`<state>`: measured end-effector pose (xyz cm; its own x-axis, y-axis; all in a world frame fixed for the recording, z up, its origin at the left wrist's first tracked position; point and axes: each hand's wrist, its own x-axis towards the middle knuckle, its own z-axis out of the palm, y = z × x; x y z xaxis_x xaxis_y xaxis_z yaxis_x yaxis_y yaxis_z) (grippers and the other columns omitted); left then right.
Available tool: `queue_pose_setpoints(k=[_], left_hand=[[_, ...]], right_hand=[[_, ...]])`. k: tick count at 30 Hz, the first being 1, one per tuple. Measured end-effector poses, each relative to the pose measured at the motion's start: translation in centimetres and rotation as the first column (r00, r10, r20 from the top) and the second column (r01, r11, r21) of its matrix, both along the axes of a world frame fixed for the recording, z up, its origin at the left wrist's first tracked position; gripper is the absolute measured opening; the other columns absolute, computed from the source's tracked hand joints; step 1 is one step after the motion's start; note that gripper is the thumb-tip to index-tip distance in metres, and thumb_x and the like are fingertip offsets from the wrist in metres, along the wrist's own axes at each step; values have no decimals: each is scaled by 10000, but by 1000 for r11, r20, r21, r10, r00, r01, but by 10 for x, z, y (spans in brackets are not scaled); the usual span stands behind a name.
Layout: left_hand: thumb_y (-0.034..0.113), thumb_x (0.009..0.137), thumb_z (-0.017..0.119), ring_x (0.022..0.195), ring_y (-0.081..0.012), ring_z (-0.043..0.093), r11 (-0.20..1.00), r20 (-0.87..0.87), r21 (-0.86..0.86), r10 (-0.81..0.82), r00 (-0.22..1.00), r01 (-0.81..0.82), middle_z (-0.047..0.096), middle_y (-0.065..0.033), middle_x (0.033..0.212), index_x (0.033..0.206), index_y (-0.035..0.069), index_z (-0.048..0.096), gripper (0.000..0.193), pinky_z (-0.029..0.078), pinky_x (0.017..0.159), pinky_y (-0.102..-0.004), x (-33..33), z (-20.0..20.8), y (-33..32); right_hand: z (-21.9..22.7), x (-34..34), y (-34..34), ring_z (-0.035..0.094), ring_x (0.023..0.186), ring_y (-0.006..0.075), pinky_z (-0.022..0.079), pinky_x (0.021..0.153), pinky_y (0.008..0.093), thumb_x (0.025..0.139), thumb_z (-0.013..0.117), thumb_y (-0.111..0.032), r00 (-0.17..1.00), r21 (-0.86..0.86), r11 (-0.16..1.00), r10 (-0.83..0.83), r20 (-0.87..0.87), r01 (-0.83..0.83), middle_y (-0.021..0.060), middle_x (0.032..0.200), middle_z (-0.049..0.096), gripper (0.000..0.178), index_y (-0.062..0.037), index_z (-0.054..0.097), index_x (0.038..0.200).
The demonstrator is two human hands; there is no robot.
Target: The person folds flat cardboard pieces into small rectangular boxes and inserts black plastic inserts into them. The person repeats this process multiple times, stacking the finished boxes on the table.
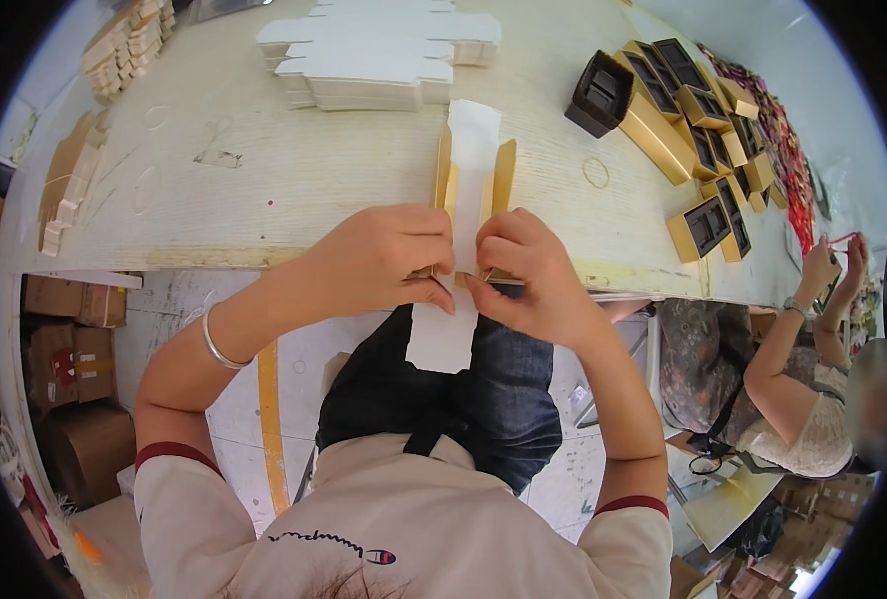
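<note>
At the frame's centre, the left hand [379,262] and right hand [528,275] pinch a gold box [503,175] around a white card [468,170], fingers closed tight, steadying it at the table [264,200] edge.

Both forearms rise from below and converge; the left hand [382,262] and right hand [529,278] meet knuckle-close, fingers curled, thumbs pinching inward.

A pale wooden table [294,190] is carrying the goods. Flat white carton blanks [374,50] are lying stacked at its far middle; right of that stack, gold boxes [703,130] are clustering, a rubber band [595,173] lying just before them.
</note>
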<state>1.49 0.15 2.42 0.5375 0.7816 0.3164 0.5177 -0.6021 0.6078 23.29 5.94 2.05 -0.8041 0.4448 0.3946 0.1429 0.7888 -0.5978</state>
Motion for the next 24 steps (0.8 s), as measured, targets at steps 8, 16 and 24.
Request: queue_pose_setpoints(k=[8, 16, 24], left_hand=[[130, 784, 711, 727, -243, 580, 967, 42, 168, 186, 982, -190, 585, -56, 772, 828, 57, 611, 132, 468, 604, -345, 18, -13, -10], [72, 808, 707, 623, -240, 554, 974, 166, 7, 224, 960, -229, 586, -76, 764, 819, 20, 651, 77, 440, 547, -310, 16, -11, -10], [101, 856, 667, 691, -211, 578, 972, 245, -160, 209, 947, -173, 632, -90, 890, 920, 9, 646, 115, 465, 612, -295, 11, -11, -13]], right_hand=[[-7, 6, -12, 572, 918, 290, 478, 740, 336, 690, 688, 1, 997, -163, 986, -35, -70, 23, 161, 1137, 551, 270, -34, 612, 947], [-16, 15, -28, 549, 1059, 311, 445, 912, 409, 627, 713, -69, 998, 344, 937, -64, 27, 51, 166, 1354, 481, 671, 16, 543, 1270], [-22, 6, -19, 584, 891, 294, 497, 777, 354, 715, 701, -17, 984, 150, 986, -44, -172, 70, 154, 1143, 562, 417, 25, 609, 1120]])
